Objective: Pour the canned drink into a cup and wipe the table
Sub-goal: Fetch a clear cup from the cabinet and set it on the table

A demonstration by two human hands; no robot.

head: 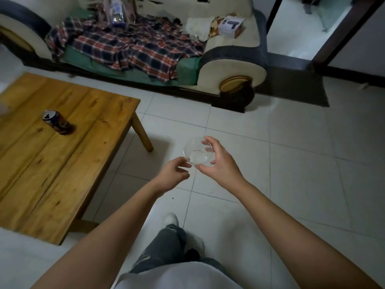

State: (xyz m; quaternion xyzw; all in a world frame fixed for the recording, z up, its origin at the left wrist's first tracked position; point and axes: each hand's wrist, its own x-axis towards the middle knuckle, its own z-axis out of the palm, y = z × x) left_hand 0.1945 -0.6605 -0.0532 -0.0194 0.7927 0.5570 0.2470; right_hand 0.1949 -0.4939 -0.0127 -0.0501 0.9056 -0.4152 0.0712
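Nearest the camera: a pale shirt hem, dark trousers and a white shoe on the tiled floor, with both bare forearms reaching forward.

Right hand (218, 161): its grip is curled about the clear cup (198, 152), fingers over the far rim and thumb at the near side. The cup is carried in the air above the floor, clear of the counter (62, 163). It appears empty.

Left hand (173, 174): loosely curled, fingertips just at the cup's near edge. Whether they actually hold it cannot be told.

Can (56, 122): stands upright on the counter, well apart from the cup. Its top appears opened.

Progress, by judgement: cup fetched only. Setting it down, pouring and wiping all remain. No cloth is evident on the counter.

Markings: the can's blue and red print is too blurred to read. A white box (231, 26) on the sofa (235, 65) bears large dark characters, not legible.
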